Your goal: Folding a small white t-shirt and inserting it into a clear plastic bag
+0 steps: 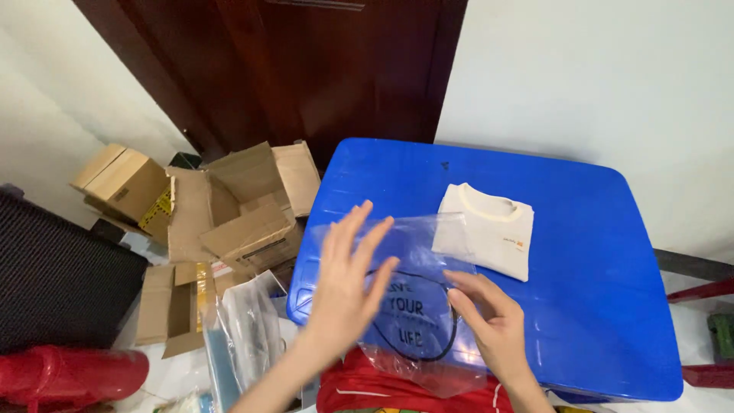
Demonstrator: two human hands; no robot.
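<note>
Left hand (344, 287): fingers (358, 229) spread wide and straight, palm turned toward the clear plastic bag (417, 294), flat against its left part; nothing gripped.

Right hand (493, 325): fingers (466, 284) loosely bent, thumb and forefinger close together at the bag's right edge; whether they pinch the film or only touch it cannot be told.

Clear plastic bag: see-through film with a dark printed ring and lettering in its middle. It is lifted at a slant between the two hands, over the near edge of the tabletop (596, 306), its lower corner hanging down past that edge.

Folded shirt (489, 229): cream, round neck, small orange mark near the hem. It lies flat on the tabletop just beyond the bag; the bag's upper right corner overlaps its near left part.

Tabletop: blue plastic, rounded corners, glossy.

Red garment (397, 390): below the bag at the near edge, against the person's body.

Cardboard boxes (237, 214): several, brown, opened and flattened, piled on the floor to the left of the tabletop.

Stack of plastic sleeves (245, 329): clear, on the floor near the left forearm.

Red plastic item (69, 375): lower left corner, kind unclear.

Door (306, 69): dark wood, behind the boxes.
</note>
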